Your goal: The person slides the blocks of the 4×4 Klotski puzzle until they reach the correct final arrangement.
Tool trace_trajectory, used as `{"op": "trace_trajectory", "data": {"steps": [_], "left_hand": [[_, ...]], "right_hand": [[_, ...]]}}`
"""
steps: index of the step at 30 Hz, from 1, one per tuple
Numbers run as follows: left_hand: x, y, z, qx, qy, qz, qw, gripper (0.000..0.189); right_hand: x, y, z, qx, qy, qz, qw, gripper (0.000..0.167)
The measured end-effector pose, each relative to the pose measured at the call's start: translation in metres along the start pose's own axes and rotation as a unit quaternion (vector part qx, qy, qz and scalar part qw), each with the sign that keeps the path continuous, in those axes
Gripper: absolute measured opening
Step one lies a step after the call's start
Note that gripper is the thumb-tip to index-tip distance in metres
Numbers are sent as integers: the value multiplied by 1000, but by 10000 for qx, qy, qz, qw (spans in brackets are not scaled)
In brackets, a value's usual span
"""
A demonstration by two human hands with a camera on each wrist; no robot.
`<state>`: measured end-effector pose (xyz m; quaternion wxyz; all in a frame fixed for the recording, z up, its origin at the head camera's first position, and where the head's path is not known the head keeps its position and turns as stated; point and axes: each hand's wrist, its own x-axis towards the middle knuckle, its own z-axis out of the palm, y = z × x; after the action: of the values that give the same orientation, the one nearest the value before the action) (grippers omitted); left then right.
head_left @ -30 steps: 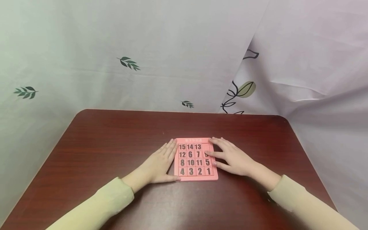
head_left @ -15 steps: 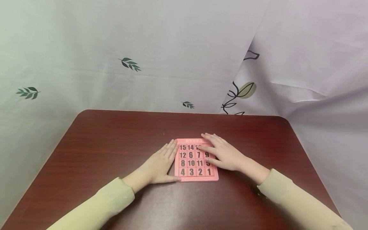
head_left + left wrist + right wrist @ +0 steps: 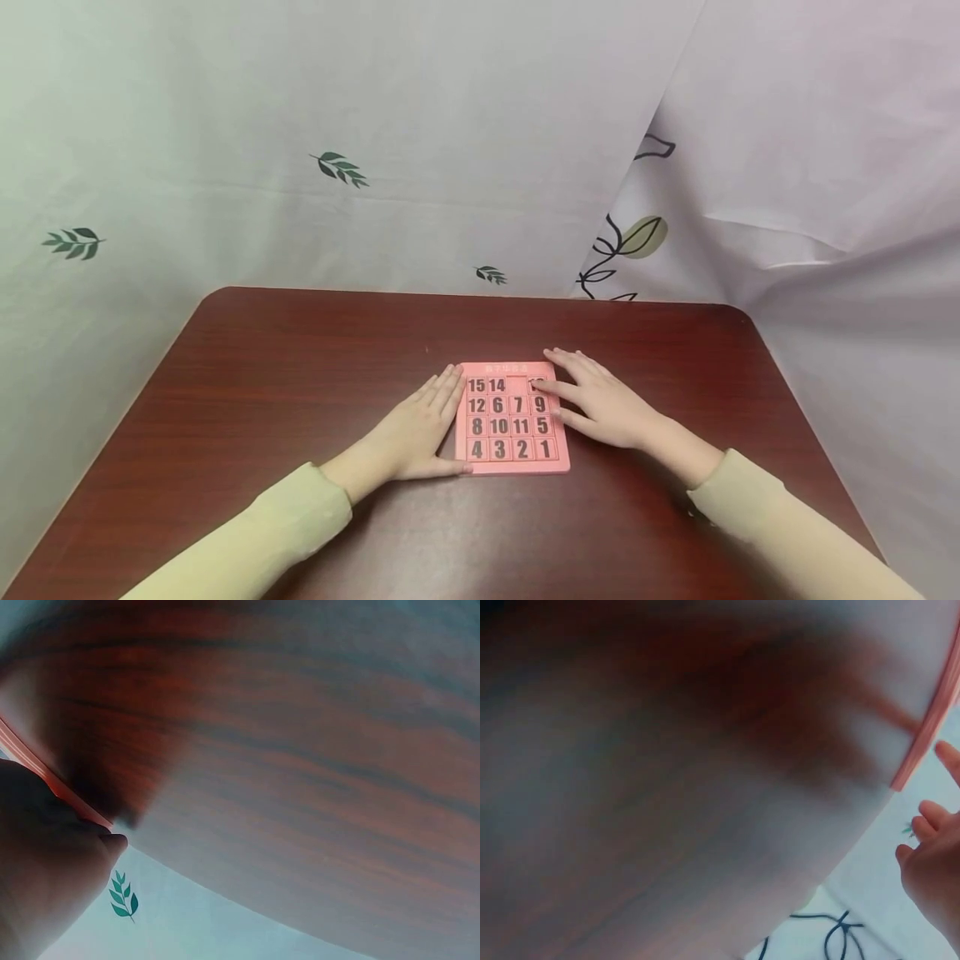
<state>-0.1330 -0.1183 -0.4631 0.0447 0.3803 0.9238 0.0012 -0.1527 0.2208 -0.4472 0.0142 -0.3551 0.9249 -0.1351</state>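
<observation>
A pink sliding number puzzle (image 3: pixel 513 469) lies flat on the table in the head view. My left hand (image 3: pixel 416 429) rests along its left side, fingers straight, with the thumb at the lower left corner. My right hand (image 3: pixel 611 410) reaches in from the right with its fingers spread. One fingertip touches the 13 tile (image 3: pixel 534 391) in the top right corner and partly covers it. Left of that tile, the third slot of the top row is vacant. Each wrist view catches the hand beside the puzzle's thin edge (image 3: pixel 926 727).
The dark red wooden table (image 3: pixel 337 333) has rounded far corners. Behind it and along the sides hangs a pale curtain (image 3: pixel 420 108) with leaf prints.
My right hand has gone left to the 13 tile and then back right, sliding it from the third slot into the top right corner. The left hand has stayed in place.
</observation>
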Motion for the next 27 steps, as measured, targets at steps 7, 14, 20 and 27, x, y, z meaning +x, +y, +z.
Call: {"op": "trace_trajectory", "data": {"steps": [7, 14, 20, 27], "left_hand": [[-1, 0, -1, -23, 0, 6, 10000, 121], [0, 2, -3, 58, 11, 2, 10000, 122], [0, 2, -3, 18, -31, -27, 10000, 121], [1, 2, -1, 36, -33, 23, 10000, 121]], "right_hand": [[29, -20, 5, -41, -41, -486, 9988, 53], [34, -23, 7, -151, -272, -476, 9984, 53], [17, -8, 3, -27, -170, -157, 9997, 51], [24, -14, 5, 45, -90, -309, 9995, 54]]}}
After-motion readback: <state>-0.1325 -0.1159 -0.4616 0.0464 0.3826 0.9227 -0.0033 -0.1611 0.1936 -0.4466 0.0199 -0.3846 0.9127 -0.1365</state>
